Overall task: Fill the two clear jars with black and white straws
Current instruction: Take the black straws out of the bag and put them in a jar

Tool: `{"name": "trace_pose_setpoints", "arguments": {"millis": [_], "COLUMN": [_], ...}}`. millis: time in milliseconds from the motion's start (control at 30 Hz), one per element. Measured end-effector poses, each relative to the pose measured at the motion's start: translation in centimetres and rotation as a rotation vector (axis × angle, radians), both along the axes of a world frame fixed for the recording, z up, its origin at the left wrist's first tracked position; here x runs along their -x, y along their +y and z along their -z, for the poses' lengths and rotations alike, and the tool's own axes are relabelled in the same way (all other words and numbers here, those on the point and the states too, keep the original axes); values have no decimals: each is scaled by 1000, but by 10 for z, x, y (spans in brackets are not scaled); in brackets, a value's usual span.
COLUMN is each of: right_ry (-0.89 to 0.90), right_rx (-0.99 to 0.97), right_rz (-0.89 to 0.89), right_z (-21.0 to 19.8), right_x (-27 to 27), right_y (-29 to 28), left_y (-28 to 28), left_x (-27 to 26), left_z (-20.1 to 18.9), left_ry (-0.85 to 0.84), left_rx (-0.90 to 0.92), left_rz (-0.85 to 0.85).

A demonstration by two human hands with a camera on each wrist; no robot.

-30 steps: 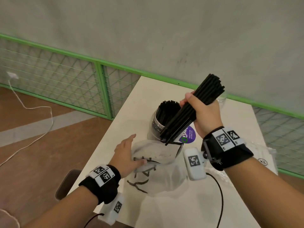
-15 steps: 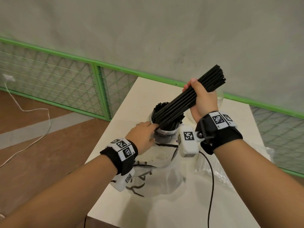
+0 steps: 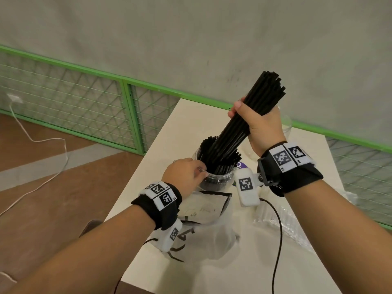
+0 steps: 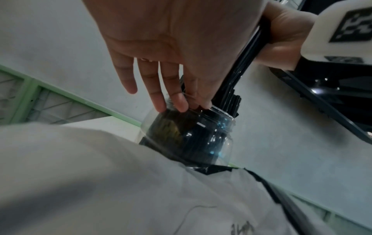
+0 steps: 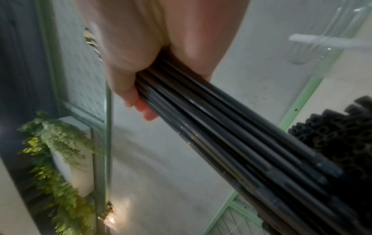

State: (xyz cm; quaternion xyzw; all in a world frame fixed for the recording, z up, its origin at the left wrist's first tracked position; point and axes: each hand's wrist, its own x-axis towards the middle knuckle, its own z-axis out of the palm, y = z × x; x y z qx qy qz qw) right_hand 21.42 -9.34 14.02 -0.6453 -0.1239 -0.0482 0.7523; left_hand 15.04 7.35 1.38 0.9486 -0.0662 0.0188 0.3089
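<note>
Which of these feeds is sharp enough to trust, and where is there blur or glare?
Head view: sharp, evenly lit, edges bowed by the wide lens. Left wrist view: clear jar fairly sharp with small glints; plastic bag blurred in front. Right wrist view: soft throughout, black straws smeared.

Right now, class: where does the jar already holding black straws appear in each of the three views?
Head: the jar stands at centre, the left hand at its rim.
Left wrist: the jar sits at centre, below the fingertips.
Right wrist: the jar's glass is not seen; only its straws' ends show at the right edge.
Shared landmark: the held straw bundle.
</note>
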Motion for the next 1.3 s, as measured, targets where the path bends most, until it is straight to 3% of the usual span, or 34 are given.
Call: {"name": "trace_pose_setpoints", "arguments": {"millis": [233, 467, 633, 900, 1067, 1200, 1300], "right_ry": [-40, 110, 229, 217, 170, -37, -166], "right_rx": [-266, -288, -367, -453, -350, 56, 243], "right_rz": [34, 23, 102, 160, 115, 96, -33], "right_z": [-17, 6, 25, 32, 22, 18, 21], "right_x": [6, 14, 4, -13, -6, 29, 54], "right_y": [-22, -37, -29, -25, -24, -14, 1], "left_y": [-8, -7, 1, 8, 9, 8, 6], "left_x": [-4, -53, -65, -62, -65, -64, -64], "left_z": [-20, -35, -36, -33, -34, -33, -35], "left_ry": [-89, 188, 194, 183, 209, 186, 174], "left_rx": [155, 85, 53, 131, 118, 119, 67], "left_rz": [-172, 159, 172, 192, 189, 181, 169]}}
